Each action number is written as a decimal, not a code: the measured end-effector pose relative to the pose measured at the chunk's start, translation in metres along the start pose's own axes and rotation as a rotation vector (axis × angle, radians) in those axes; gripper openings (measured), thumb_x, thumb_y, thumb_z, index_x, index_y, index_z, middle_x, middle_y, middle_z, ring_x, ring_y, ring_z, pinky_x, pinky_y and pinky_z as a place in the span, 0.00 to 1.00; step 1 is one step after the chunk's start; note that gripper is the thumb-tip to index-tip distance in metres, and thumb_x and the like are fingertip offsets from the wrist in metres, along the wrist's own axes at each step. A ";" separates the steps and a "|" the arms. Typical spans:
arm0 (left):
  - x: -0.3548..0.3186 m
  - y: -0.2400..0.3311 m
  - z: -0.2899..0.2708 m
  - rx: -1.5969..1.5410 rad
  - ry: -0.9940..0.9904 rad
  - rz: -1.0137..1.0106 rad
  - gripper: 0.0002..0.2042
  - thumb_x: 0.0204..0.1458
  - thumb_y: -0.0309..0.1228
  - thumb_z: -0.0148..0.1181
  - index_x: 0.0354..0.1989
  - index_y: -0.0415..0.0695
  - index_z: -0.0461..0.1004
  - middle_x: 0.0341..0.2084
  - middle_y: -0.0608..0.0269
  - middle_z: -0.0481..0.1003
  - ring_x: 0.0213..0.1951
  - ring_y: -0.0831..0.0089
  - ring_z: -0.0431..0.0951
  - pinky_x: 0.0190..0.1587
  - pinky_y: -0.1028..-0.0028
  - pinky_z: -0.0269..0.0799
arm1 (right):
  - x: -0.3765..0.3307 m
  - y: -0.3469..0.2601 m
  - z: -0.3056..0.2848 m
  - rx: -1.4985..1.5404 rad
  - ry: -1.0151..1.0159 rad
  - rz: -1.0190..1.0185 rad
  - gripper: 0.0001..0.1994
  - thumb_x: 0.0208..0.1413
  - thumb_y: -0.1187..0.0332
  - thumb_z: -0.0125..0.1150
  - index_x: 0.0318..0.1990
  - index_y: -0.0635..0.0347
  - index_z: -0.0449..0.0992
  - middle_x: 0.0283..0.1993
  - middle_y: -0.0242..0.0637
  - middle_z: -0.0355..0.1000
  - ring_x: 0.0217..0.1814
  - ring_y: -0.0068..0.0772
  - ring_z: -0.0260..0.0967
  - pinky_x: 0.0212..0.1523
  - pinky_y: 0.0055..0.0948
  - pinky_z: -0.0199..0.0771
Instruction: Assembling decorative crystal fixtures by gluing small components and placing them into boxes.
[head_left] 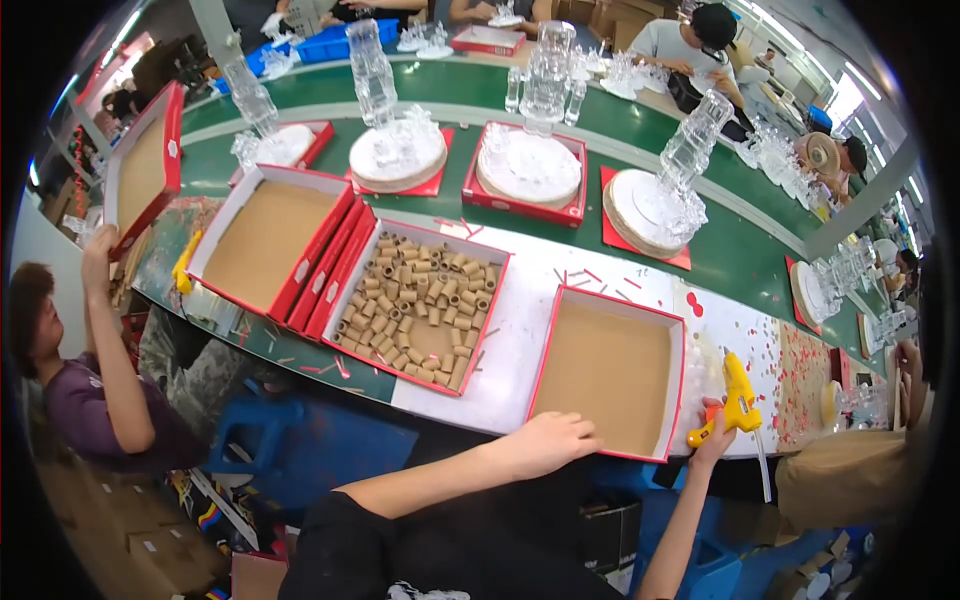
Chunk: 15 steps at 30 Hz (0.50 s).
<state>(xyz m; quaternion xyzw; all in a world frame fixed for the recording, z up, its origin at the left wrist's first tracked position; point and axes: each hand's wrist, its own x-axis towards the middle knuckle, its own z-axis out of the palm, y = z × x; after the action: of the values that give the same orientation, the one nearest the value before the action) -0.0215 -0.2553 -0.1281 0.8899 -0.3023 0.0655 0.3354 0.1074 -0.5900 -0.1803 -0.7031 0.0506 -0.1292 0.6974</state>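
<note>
A shallow red-edged cardboard box [606, 365] with a brown bottom lies in front of me on the white work surface. My left hand [552, 443] reaches over its near left corner, fingers curled and held together; whatever they grip is hidden under them. Beside the near right corner, my right hand [712, 436] is wrapped around the handle of a yellow hot glue gun [739, 395]. A clear glue stick [765, 466] hangs from the gun's back end. To the left stands another red-edged box holding many short cardboard tubes [415, 300].
More red-edged boxes [265, 240] stack at the left, where a co-worker [95, 390] lifts a red box [143, 170]. Clear ornaments on round white bases [398, 155] line the green conveyor [460, 100] behind. Another yellow glue gun [186, 262] lies far left. Red scraps [694, 303] litter the right.
</note>
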 end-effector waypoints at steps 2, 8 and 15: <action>0.003 0.003 -0.017 -0.134 0.111 -0.007 0.13 0.44 0.29 0.60 0.41 0.44 0.74 0.38 0.59 0.72 0.43 0.61 0.73 0.45 0.65 0.71 | -0.002 -0.005 0.002 0.046 -0.028 -0.040 0.20 0.58 0.68 0.53 0.55 0.68 0.61 0.44 0.41 0.72 0.47 0.34 0.71 0.47 0.27 0.72; -0.019 -0.034 -0.040 -0.172 0.379 -0.185 0.17 0.40 0.27 0.66 0.41 0.44 0.74 0.52 0.53 0.66 0.54 0.52 0.66 0.55 0.60 0.64 | -0.023 -0.057 0.021 0.112 -0.284 -0.085 0.15 0.52 0.70 0.56 0.46 0.64 0.65 0.43 0.40 0.68 0.50 0.33 0.67 0.57 0.34 0.63; -0.038 -0.041 -0.018 -0.368 0.483 -0.359 0.09 0.40 0.25 0.63 0.32 0.41 0.73 0.57 0.47 0.60 0.55 0.54 0.65 0.48 0.65 0.67 | -0.057 -0.110 0.087 0.019 -0.543 0.178 0.22 0.44 0.69 0.61 0.48 0.64 0.65 0.43 0.42 0.68 0.53 0.40 0.66 0.61 0.41 0.60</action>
<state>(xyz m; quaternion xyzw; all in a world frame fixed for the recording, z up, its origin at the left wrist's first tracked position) -0.0264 -0.2007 -0.1489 0.8124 -0.0596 0.1584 0.5580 0.0630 -0.4888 -0.0770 -0.6980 -0.0777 0.1252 0.7007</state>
